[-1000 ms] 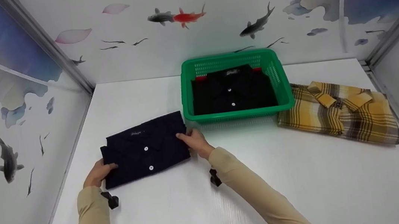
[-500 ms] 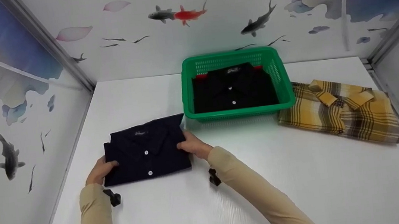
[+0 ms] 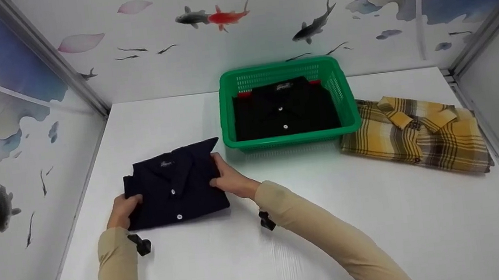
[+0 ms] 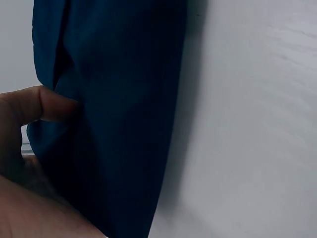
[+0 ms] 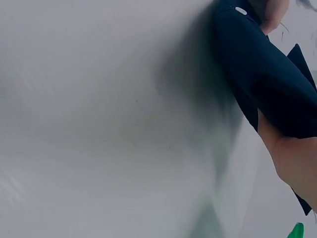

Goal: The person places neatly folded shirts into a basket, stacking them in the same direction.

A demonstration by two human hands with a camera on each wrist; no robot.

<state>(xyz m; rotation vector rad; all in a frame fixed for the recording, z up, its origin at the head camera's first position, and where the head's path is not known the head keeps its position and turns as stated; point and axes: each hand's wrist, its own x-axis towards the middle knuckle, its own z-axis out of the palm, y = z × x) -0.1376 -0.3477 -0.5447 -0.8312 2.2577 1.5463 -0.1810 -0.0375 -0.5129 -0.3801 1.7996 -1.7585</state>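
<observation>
Head view: the folded navy shirt (image 3: 178, 182) lies at 8 o'clock of centre, basket (image 3: 294, 138) at its 2 o'clock. Change over the last second: its lower edge has swung closer to level, and a corner now peaks between its 1 and 2 o'clock. Your left hand (image 3: 122, 211) pinches the 9 o'clock end, your right hand (image 3: 234, 180) the 3 o'clock end, thumbs on top; the undersides are hidden. Wrist views show shadow beside the cloth on the table (image 3: 217, 266). Judged: at least partly lifted, fold holding but bowing.
</observation>
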